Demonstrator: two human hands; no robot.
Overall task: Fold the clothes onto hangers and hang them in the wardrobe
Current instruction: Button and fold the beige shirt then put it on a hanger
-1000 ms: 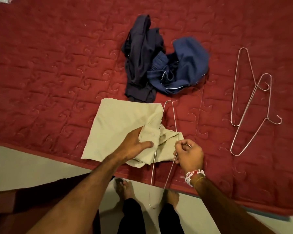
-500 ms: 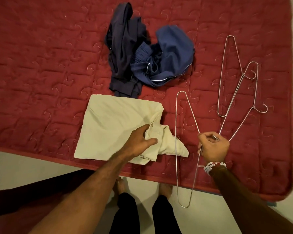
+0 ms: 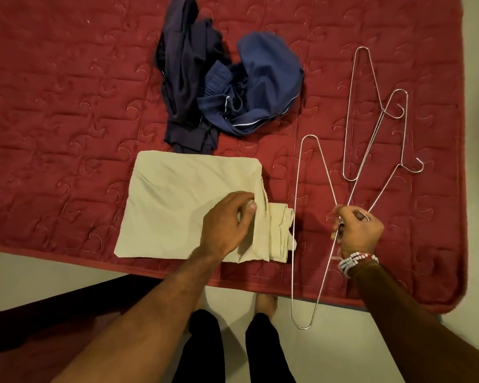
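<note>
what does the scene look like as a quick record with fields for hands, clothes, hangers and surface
left hand: pinches a fold of the beige cloth
right hand: grips a wire hanger near its hook, right of the cloth
blue clothes: crumpled heap beyond the cloth
spare hangers: two, overlapping, lying at the right
surface: red quilt

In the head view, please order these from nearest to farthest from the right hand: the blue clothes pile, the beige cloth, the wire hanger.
1. wire hanger: gripped in the right hand itself.
2. beige cloth: to its left.
3. blue clothes pile: farther off, up and left.
</note>
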